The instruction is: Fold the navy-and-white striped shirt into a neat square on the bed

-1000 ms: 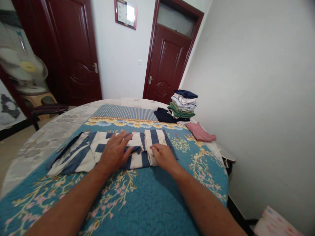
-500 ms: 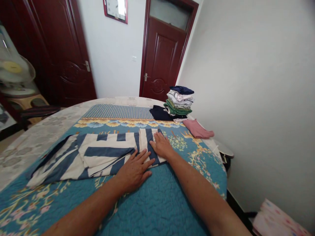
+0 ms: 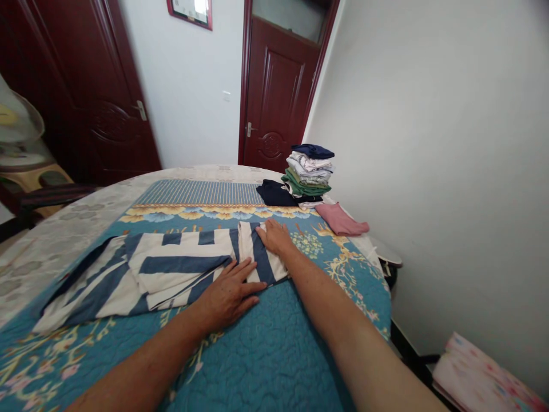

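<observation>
since the earlier frame, the right hand (image 3: 273,237) has slid farther across the cloth toward its far edge, while the left hand (image 3: 227,297) stays at the near edge.

two dark red wooden doors stand beyond the bed, the door on the left (image 3: 81,86) and the door at the far end (image 3: 277,86), with a white wall (image 3: 429,143) running along the right. the bed (image 3: 72,229) fills the middle of the room, spread with a blue quilted cover (image 3: 257,349) with a floral pattern.

a blue-and-white striped cloth (image 3: 171,269) lies folded in layers on the cover, left of centre. both hands are open and flat on it, neither gripping: the left hand's fingers are spread at the near fold, and the right hand rests on the far right part.

toward the far right of the bed sit a stack of folded clothes (image 3: 307,171), a navy garment (image 3: 274,193) just left of it, and a pink cloth (image 3: 341,220) nearer the wall.
</observation>
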### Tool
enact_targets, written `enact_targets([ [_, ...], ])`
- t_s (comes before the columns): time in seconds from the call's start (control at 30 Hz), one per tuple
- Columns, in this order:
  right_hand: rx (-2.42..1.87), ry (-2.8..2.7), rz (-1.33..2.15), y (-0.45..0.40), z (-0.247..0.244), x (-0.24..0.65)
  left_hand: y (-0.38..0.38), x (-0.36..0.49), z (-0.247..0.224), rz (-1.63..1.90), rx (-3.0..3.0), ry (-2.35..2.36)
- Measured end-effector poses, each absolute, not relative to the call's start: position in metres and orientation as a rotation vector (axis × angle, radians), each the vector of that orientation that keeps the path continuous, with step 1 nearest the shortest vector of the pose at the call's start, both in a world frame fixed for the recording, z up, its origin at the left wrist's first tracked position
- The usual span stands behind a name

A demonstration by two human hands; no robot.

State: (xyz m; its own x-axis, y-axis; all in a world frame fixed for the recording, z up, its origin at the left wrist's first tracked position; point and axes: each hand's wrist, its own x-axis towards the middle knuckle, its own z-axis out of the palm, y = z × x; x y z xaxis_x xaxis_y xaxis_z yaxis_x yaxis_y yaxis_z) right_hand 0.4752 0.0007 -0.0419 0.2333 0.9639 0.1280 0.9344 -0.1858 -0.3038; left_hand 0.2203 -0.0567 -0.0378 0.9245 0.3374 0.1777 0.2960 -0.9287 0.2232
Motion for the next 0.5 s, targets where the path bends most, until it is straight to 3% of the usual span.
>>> enact_targets([
  [0.5, -2.227, -1.779, -0.006, -0.139, -0.056, 0.473, -0.054, 0.216, -0.040, 0.537, 2.950, 0.364],
])
